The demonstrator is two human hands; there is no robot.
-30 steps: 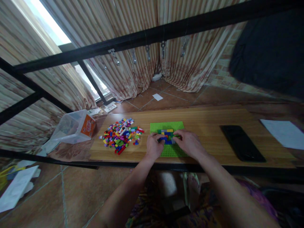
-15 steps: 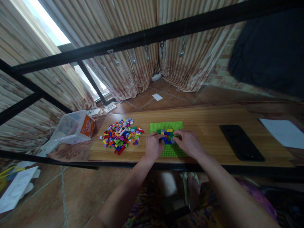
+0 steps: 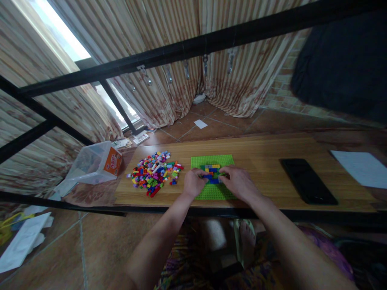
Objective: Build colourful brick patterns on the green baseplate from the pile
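Observation:
A green studded baseplate (image 3: pixel 211 160) lies on the wooden board. Rows of coloured toy bricks (image 3: pixel 215 170), blue, yellow, green and grey among them, are set near its middle. From the left, my left hand (image 3: pixel 194 184) reaches over the plate, thumb and forefinger closed at a blue toy brick (image 3: pixel 208 176) on the left side of the rows. My right hand (image 3: pixel 240 182) bends in from the other side, its fingertips pinched together at the right end of the rows. What sits between those right fingertips is too small and covered to make out.
A heap of loose toy bricks (image 3: pixel 154 171) lies left of the plate. Beyond it stands a clear plastic box (image 3: pixel 92 167) with an orange label. A black phone (image 3: pixel 306 181) and a white paper sheet (image 3: pixel 359 168) lie right. A black metal bar (image 3: pixel 181 47) with hooks crosses above.
Both hands stay at the brick rows. My left hand has shifted very slightly left, and the right fingertips have moved a little closer over the rows' right end.

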